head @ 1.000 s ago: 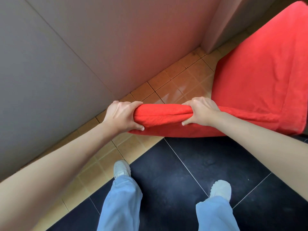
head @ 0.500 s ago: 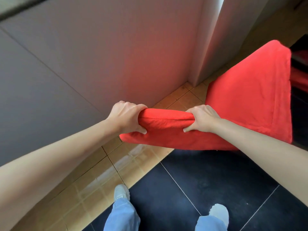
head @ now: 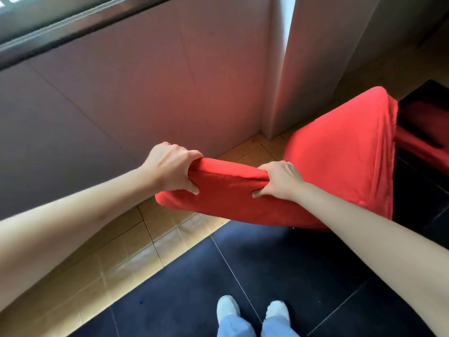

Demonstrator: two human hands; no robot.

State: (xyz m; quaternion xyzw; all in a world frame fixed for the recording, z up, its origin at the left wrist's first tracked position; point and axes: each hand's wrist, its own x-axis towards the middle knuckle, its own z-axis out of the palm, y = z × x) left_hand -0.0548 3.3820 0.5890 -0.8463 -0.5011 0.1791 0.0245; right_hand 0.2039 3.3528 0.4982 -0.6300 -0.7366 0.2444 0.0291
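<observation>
While both the left hand (head: 171,170) and right hand (head: 279,181) clamp its near edge, the red cushion (head: 340,154) stretches far-right, lengthwise.

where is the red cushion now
The red cushion is centre-right in the head view, its near edge gripped by the left hand and right hand.

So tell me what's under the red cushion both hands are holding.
Under the near end of the red cushion, gripped by the left hand and right hand, lie tan floor tiles and dark floor tiles. Whatever sits beneath its far half is covered by the cushion itself.
</observation>
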